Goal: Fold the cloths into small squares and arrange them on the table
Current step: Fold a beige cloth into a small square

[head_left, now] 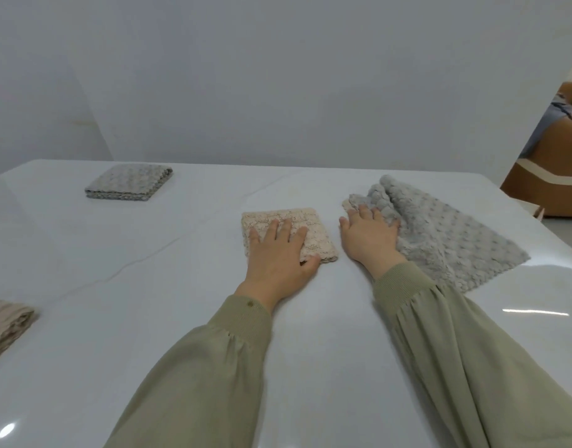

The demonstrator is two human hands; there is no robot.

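A beige cloth (313,227) folded into a small square lies at the middle of the white table (148,286). My left hand (279,257) presses flat on it with straight fingers. To its right an unfolded grey dotted cloth (446,237) lies spread out, bunched at its far corner. My right hand (367,236) rests with straight fingers on that cloth's left edge. A grey-green folded square (129,182) sits at the far left. Another beige folded cloth (6,328) shows partly at the left edge.
A plain wall stands close behind the table's far edge. A brown piece of furniture (549,179) with cloth on it is beyond the table's right corner. The glossy tabletop shows light reflections near the front.
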